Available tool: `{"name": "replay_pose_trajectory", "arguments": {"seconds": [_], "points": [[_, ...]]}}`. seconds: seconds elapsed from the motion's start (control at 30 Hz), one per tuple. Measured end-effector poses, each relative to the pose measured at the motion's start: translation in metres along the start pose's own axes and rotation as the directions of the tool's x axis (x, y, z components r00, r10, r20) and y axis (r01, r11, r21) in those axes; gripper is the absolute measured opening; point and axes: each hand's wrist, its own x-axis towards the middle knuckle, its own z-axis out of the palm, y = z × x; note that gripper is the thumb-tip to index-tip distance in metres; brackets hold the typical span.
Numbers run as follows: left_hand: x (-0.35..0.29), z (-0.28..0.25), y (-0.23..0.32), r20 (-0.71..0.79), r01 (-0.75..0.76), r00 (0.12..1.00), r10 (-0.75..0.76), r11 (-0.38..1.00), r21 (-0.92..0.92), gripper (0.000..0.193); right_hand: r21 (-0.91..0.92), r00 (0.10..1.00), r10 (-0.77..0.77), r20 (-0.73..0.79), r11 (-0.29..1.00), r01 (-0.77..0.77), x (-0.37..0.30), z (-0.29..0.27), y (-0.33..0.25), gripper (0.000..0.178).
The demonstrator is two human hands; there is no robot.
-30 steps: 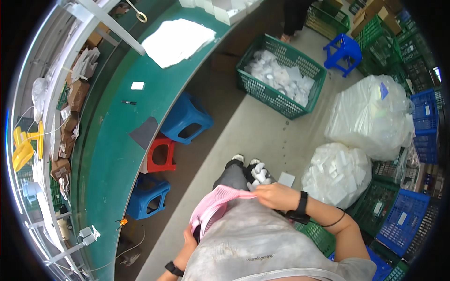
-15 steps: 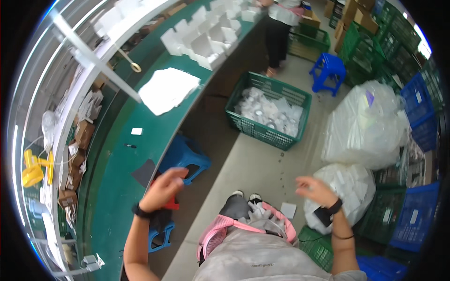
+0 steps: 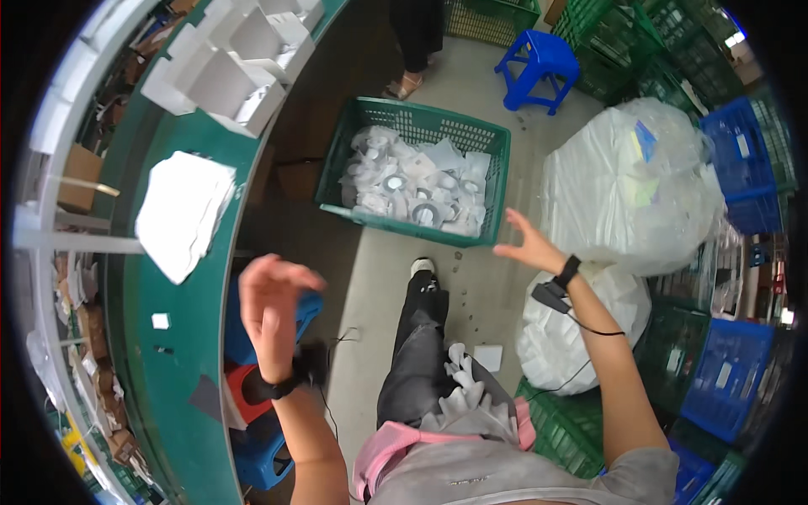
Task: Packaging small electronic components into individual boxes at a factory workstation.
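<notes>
Head view looked straight down on the person's own body first: a pink band at the waist, dark trousers, one leg stretched forward to a light shoe on the grey floor. Both arms were raised clear of everything. The left hand hung over the edge of the green workbench, fingers loosely curled and half open, holding nothing; a dark band sat on its wrist. Below it stood a red stool and a blue stool, tucked beside the bench. The right hand was spread wide with fingers apart, empty too, a dark watch on the wrist, hovering just off the right corner of the green basket without touching it. That basket stood on the floor ahead of the shoe, filled with small clear-bagged parts. Right of the hand sat two big clear plastic sacks. A stack of white sheets lay on the bench. Farther off stood a second blue stool and another person's legs.
</notes>
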Motion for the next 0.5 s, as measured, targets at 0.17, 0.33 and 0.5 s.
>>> {"name": "replay_pose_trajectory", "arguments": {"seconds": [0.17, 0.33, 0.5], "points": [[0.006, -0.008, -0.136, 0.172, 0.514, 0.857, -0.485, 0.823, -0.242, 0.065, -0.211, 0.938, 0.228, 0.26, 0.962, -0.175, 0.175, 0.064, 0.119, 0.122], [-0.014, 0.006, -0.238, 0.309, 0.673, 0.717, -0.625, 0.504, -0.541, 0.067, -0.367, 0.899, 0.268, 0.347, 0.921, -0.133, 0.309, 0.156, 0.228, 0.126], [-0.017, 0.007, -0.294, 0.213, 0.716, 0.623, -0.752, 0.44, -0.542, 0.064, -0.502, 0.849, 0.291, 0.44, 0.864, -0.036, 0.388, 0.236, 0.292, 0.107]]}}
